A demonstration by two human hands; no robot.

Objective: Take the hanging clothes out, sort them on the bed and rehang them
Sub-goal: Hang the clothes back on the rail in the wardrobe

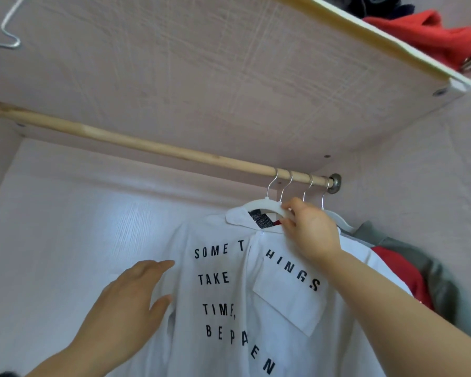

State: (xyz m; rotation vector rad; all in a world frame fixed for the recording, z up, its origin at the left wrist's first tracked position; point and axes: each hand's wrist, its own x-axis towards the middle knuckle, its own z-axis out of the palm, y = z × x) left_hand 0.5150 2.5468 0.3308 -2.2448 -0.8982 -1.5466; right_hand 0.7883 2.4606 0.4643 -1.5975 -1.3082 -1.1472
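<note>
Nearest, the left hand reaches up with fingers straight and loosely spread at the edge of the white shirt; whether it presses the cloth I cannot tell. Higher, the right hand pinches the white hanger beside the collar. That shirt hangs at the right end of the wooden rod. It looks light, thin and limp, so the hanger is the sound hold. Counted: four hooks on the rod, three garments seen (white shirt, grey garment, red garment), one bare wire hanger.

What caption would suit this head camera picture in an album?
Right hand grips the white hanger of a white lettered shirt on the wooden rail, left hand open beside it.
</note>
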